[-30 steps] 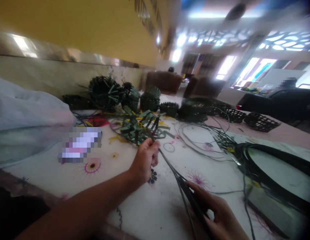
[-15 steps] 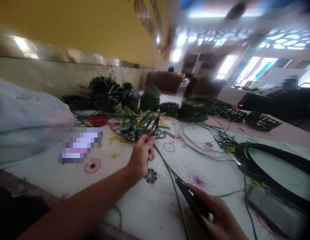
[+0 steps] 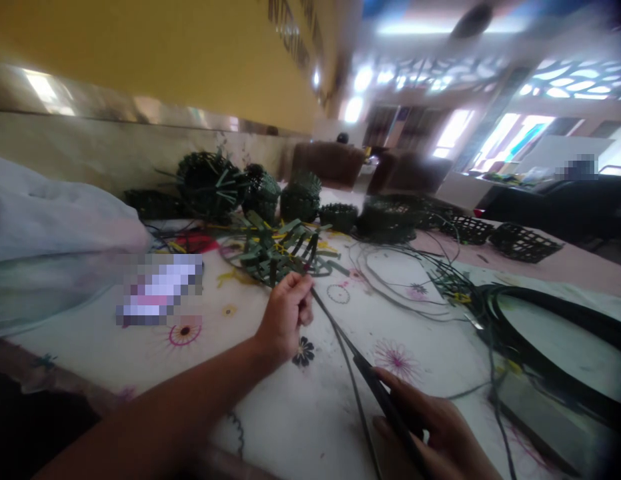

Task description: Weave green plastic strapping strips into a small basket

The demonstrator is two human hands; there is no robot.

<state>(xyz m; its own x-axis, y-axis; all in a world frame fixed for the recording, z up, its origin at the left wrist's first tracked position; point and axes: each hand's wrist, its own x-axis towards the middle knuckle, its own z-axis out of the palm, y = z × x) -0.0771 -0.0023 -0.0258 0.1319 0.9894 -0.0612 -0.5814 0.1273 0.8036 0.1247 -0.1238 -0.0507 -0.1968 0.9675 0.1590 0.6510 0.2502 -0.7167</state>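
My left hand [image 3: 290,307] is closed in a pinch on a thin dark green strip [image 3: 340,337], beside a half-woven piece of green strips [image 3: 285,253] with loose ends. From the pinch the strip runs down to the right and splits into two strands. My right hand [image 3: 430,423] is closed around a long, dark, narrow blade-like tool [image 3: 385,397], whose tip meets one strand. Whether the tool is a knife or scissors I cannot tell, because the fingers cover its handle.
Several dark green woven baskets [image 3: 300,200] stand along the back. A coil of black strip [image 3: 495,313] and a grey block [image 3: 545,420] are at right. White plastic sheeting [image 3: 55,233] and a blurred-out flat object [image 3: 163,287] lie left on the flowered tablecloth [image 3: 270,427].
Very little differs. Both hands keep their holds and sit slightly farther right and lower in view. The tool's tip stays at the strand.
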